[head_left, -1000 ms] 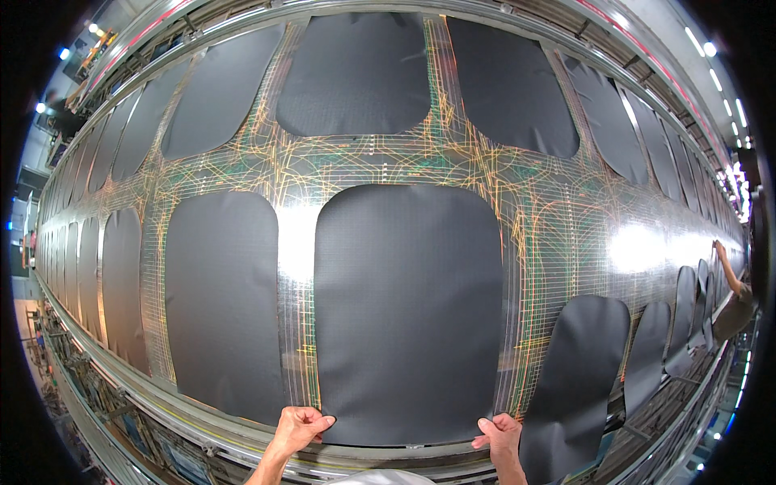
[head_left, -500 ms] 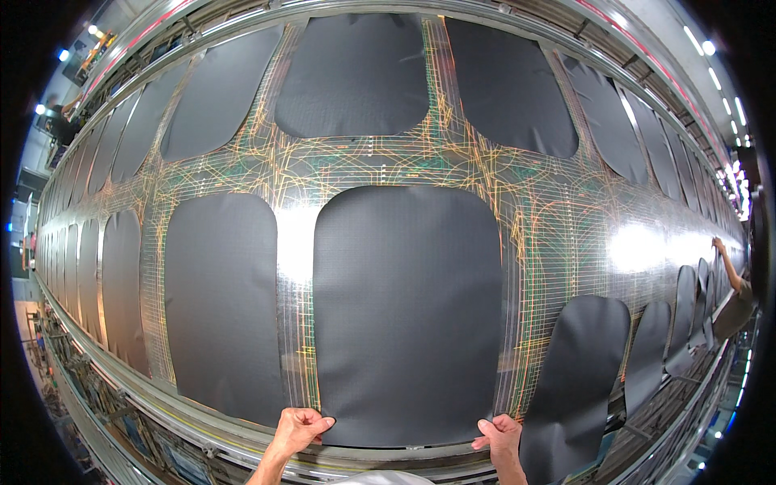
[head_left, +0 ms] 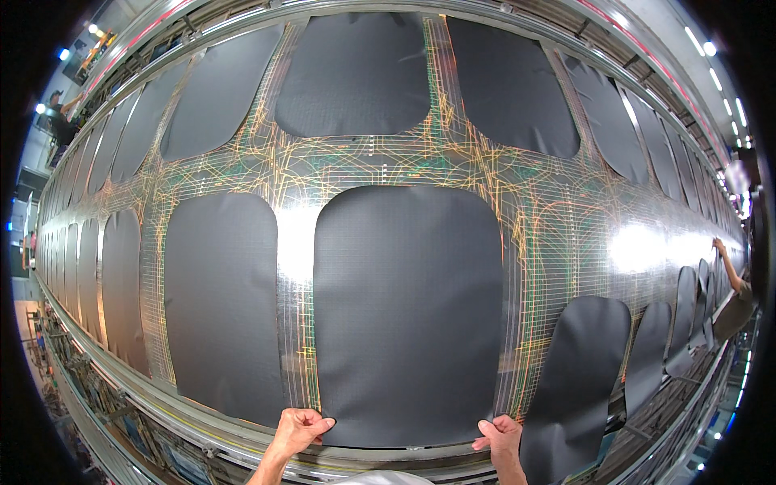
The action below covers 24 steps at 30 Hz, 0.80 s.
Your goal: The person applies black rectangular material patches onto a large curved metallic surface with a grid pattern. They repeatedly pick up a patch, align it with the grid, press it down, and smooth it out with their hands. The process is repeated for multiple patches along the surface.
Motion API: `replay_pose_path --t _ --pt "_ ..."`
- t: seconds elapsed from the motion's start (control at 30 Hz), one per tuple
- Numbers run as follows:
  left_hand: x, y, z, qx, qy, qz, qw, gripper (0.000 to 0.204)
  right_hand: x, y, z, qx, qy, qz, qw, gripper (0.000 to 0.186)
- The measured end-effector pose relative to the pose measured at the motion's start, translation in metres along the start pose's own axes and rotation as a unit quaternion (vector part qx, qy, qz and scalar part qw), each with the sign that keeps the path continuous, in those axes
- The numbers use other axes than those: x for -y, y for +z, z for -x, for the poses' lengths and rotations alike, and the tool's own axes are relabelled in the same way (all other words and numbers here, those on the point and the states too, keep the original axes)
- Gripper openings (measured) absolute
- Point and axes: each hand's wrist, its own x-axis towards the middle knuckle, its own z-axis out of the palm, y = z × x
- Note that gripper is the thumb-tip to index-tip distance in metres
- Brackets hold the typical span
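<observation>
A large black sheet panel [head_left: 408, 315] with rounded far corners lies flat in front of me. My left hand [head_left: 297, 428] pinches its near left corner, thumb over the edge. At the near right corner my right hand [head_left: 499, 432] grips the same panel between thumb and fingers. Under the panel is a long table [head_left: 380, 162] covered in a web of yellow, green and orange lines. A second black panel [head_left: 222, 307] lies flat to the left. To the right, another black panel [head_left: 578, 364] droops over the near edge, creased.
Rows of similar black panels [head_left: 352, 77] line the table's far side. A metal rail [head_left: 218, 449] follows the near edge. At the far right, a co-worker's arm [head_left: 730, 267] reaches over the table. Another person [head_left: 58, 117] stands at the far left.
My hands and the panel between them have barely moved. The person at the far left shows more clearly now.
</observation>
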Motion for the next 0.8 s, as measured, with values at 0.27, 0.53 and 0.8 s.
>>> replay_pose_path --t 0.27,0.53,0.8 --pt "-0.003 0.001 0.002 -0.004 0.0 0.012 1.0 0.031 0.002 0.001 0.001 0.002 0.004 -0.002 1.0 0.02" --pt "-0.003 0.0 0.001 -0.013 -0.009 0.004 1.0 0.03 0.004 0.004 0.002 -0.004 0.004 0.028 1.0 0.021" --pt "0.004 0.006 -0.001 -0.02 0.047 -0.012 0.999 0.031 0.002 -0.002 0.003 0.031 -0.03 0.013 0.999 0.019"
